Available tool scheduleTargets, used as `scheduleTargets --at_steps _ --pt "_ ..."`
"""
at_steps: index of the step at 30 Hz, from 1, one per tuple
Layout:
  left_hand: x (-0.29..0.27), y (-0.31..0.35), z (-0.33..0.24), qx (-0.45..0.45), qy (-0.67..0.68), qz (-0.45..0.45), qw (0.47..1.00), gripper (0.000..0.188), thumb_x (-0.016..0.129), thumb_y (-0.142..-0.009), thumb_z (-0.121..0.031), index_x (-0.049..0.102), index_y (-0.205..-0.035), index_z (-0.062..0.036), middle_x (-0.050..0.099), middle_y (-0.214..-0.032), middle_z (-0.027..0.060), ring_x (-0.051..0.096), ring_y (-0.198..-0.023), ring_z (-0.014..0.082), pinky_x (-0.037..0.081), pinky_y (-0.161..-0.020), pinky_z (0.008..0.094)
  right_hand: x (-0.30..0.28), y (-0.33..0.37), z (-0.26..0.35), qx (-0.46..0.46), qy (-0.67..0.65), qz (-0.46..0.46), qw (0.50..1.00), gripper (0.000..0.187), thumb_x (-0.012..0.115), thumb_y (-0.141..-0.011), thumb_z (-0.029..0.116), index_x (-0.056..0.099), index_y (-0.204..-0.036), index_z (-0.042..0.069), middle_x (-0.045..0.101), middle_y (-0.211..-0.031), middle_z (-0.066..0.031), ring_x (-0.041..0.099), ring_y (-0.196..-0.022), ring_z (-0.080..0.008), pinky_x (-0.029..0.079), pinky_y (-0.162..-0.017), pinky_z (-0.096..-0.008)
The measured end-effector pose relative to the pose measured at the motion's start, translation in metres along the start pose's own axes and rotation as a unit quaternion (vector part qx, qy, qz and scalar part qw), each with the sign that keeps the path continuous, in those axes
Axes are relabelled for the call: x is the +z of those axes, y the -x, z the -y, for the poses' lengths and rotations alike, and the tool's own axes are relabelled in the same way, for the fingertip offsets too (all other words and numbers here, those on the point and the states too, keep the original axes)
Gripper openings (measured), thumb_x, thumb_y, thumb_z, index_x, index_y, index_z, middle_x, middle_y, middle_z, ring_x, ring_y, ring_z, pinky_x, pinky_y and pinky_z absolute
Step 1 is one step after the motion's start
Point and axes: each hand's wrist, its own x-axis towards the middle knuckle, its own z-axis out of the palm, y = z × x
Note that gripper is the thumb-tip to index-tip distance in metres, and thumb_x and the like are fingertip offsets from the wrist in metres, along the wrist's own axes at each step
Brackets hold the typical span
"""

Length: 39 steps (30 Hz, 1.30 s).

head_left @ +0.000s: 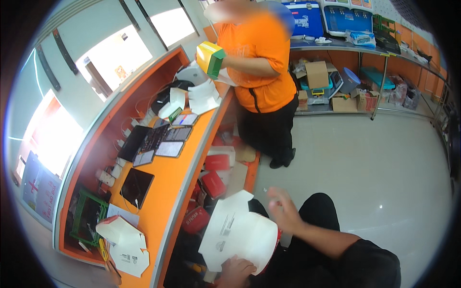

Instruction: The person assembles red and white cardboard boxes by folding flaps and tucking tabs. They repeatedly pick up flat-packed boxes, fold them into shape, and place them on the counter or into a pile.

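Observation:
My left hand (235, 272) grips the lower edge of a flat white cardboard box blank (237, 235) with a red underside, held over my lap beside the counter. Blurred with motion, my right hand (283, 209) hovers just past the blank's upper right corner, fingers spread, nothing in it. A person in an orange shirt (259, 57) stands farther along the counter, holding a folded yellow and green box (210, 58).
The curved orange counter (168, 177) carries several phones and tablets (163, 139), loose white blanks (126, 242) and a green basket (86, 216). Red boxes (213, 182) fill the shelf below. A metal table (365, 48) with cartons and blue coolers stands at the back.

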Motion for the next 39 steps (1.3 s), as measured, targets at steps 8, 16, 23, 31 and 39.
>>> scheduleTargets --at_steps 8,16,23,31,39 --pt "-0.019 -0.001 0.008 0.063 0.053 0.053 0.995 0.022 0.053 -0.063 -0.005 0.056 -0.085 -0.0057 0.057 -0.095 0.0158 0.056 -0.103 0.0398 0.032 -0.111 0.0659 -0.003 0.015 -0.068 0.349 -0.604 0.326 0.639 0.076 0.033 -0.106 0.061 0.049 -0.147 -0.001 0.057 -0.146 -0.0172 0.054 -0.137 -0.0281 0.041 -0.114 -0.041" --pt "-0.029 -0.013 0.008 0.051 0.18 0.086 0.978 0.017 0.058 -0.066 -0.011 0.056 -0.082 -0.0055 0.066 -0.107 0.0164 0.061 -0.112 0.0428 0.044 -0.1 0.0582 -0.018 0.022 -0.029 0.154 -0.444 0.576 0.669 0.108 0.075 -0.084 0.064 0.033 -0.156 -0.005 0.031 -0.164 -0.0216 0.032 -0.151 -0.0305 0.026 -0.123 -0.0416" --pt "-0.028 -0.018 0.005 0.071 0.227 0.002 0.971 0.009 0.058 -0.07 -0.015 0.056 -0.074 -0.0071 0.068 -0.094 0.0157 0.064 -0.104 0.0436 0.047 -0.096 0.0544 -0.023 0.016 -0.032 0.065 -0.541 0.614 0.571 0.124 0.09 -0.07 0.053 0.027 -0.159 -0.005 0.01 -0.168 -0.0308 0.006 -0.158 -0.0411 0.008 -0.125 -0.0505" --pt "-0.028 -0.023 0.003 0.052 0.207 -0.059 0.975 0.014 0.056 -0.078 -0.021 0.053 -0.069 -0.0115 0.07 -0.093 0.0122 0.066 -0.105 0.0386 0.035 -0.11 0.0602 -0.028 0.007 -0.02 0.058 -0.39 0.576 0.716 0.111 0.089 -0.082 0.036 0.023 -0.16 -0.007 0.027 -0.166 -0.0214 0.03 -0.152 -0.0245 0.025 -0.122 -0.0403" --pt "-0.02 -0.014 0.004 -0.011 0.173 -0.252 0.952 0.021 0.054 -0.095 -0.02 0.068 -0.097 -0.0042 0.065 -0.117 0.0207 0.062 -0.114 0.0423 0.032 -0.116 0.0556 -0.005 0.015 -0.027 0.313 -0.228 0.281 0.878 0.039 0.05 -0.11 0.027 0.056 -0.136 -0.001 0.068 -0.123 -0.0087 0.064 -0.108 -0.0146 0.052 -0.098 -0.0345"
